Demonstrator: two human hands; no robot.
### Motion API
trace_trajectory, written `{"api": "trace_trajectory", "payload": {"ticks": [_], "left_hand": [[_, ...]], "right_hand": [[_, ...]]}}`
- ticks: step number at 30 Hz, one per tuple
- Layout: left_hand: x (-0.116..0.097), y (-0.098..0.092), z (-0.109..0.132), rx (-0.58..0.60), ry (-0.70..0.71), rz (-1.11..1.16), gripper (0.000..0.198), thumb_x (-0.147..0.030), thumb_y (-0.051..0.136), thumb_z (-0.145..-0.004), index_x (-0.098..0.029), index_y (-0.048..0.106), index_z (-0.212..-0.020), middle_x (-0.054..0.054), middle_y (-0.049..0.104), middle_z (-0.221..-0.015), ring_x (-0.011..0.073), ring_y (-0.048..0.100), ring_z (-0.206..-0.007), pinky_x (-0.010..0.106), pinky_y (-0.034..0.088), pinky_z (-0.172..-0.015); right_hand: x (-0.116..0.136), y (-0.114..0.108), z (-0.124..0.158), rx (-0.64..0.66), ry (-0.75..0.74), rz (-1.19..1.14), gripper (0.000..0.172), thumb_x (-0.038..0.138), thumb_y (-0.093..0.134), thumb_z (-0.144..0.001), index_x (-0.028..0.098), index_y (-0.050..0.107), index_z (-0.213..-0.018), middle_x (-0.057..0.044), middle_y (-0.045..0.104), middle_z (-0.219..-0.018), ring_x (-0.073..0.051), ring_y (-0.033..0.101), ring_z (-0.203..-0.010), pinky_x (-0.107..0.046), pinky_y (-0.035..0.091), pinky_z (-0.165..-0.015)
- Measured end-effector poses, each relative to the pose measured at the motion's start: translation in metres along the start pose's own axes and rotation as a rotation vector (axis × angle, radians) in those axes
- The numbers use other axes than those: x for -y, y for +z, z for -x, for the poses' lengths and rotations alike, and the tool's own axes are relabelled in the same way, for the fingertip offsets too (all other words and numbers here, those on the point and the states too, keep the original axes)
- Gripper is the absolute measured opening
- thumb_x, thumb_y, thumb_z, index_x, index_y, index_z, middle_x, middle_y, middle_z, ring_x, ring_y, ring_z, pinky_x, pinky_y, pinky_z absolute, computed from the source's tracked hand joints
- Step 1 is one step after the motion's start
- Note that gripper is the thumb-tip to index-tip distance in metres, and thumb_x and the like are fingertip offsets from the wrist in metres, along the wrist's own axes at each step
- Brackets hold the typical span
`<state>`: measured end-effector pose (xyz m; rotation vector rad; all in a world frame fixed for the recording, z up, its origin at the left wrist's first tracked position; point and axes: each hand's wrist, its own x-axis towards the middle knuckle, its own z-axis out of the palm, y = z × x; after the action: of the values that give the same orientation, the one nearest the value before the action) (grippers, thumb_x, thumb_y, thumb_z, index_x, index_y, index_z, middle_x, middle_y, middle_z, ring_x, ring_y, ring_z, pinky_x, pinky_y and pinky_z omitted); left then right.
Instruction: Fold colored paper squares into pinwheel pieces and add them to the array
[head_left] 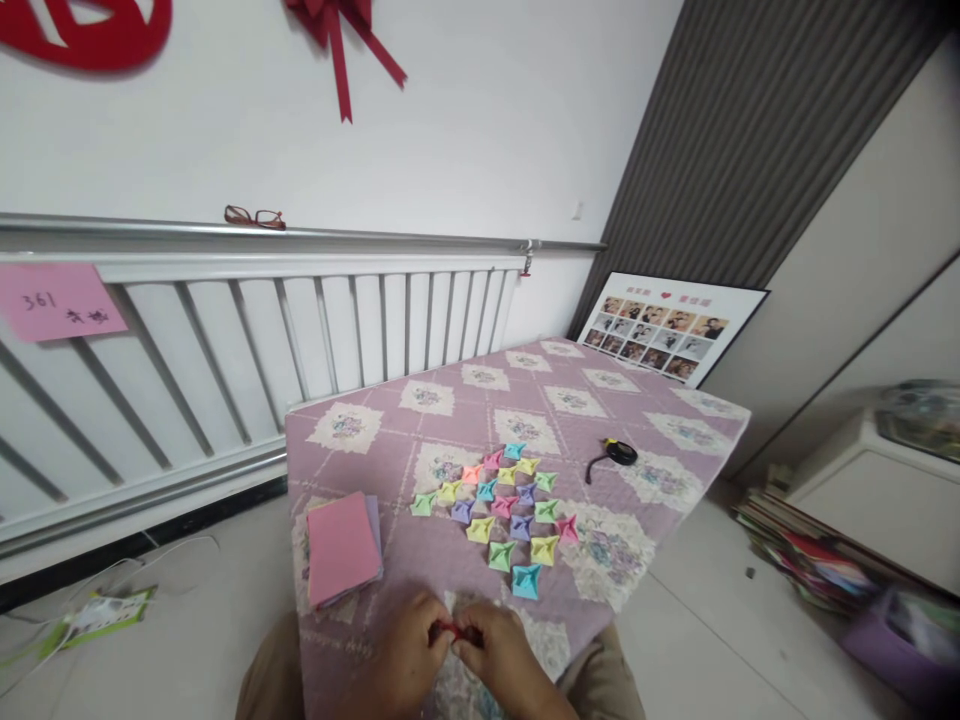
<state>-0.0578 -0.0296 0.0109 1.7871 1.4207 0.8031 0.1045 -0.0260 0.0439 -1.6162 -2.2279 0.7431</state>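
Note:
Low over the table's near edge, my left hand [414,640] and my right hand [499,645] meet, thumbs and fingers pinched together. Between them is a small red folded piece of paper [454,631], mostly covered by the fingers. Just beyond my hands lie several small folded paper shapes, among them a blue one [526,581], a yellow one [544,549] and a green one [501,555], set out in slanting rows. To the left of my left hand rests a stack of paper sheets [345,545] with pink on top.
A purple patterned cloth [405,430] covers the table. A black coiled cord [621,454] lies at the right. Behind the table runs a white radiator [337,330], with glasses [255,217] on the pipe above. A photo board [667,320] leans at the back right.

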Motion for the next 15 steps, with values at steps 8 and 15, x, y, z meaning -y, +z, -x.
{"api": "trace_trajectory", "payload": {"ticks": [8, 15], "left_hand": [[0.018, 0.015, -0.005, -0.001, -0.042, 0.078, 0.014, -0.011, 0.051, -0.067, -0.022, 0.059, -0.071, 0.001, 0.063, -0.075, 0.0191, 0.060, -0.075, 0.030, 0.045, -0.071], [0.026, 0.018, -0.007, 0.035, -0.053, 0.064, 0.015, -0.011, 0.048, -0.069, -0.021, 0.057, -0.075, 0.002, 0.065, -0.078, 0.0184, 0.060, -0.078, 0.029, 0.046, -0.074]], "right_hand": [[-0.005, 0.000, 0.001, -0.052, -0.023, -0.030, 0.007, 0.020, 0.065, -0.073, 0.020, 0.062, -0.067, 0.006, 0.058, -0.062, -0.011, 0.050, -0.061, -0.021, 0.033, -0.064], [-0.004, 0.008, 0.005, -0.128, -0.037, 0.013, 0.009, 0.021, 0.062, -0.077, 0.021, 0.062, -0.068, 0.004, 0.061, -0.067, -0.013, 0.056, -0.069, -0.022, 0.037, -0.069]]}}
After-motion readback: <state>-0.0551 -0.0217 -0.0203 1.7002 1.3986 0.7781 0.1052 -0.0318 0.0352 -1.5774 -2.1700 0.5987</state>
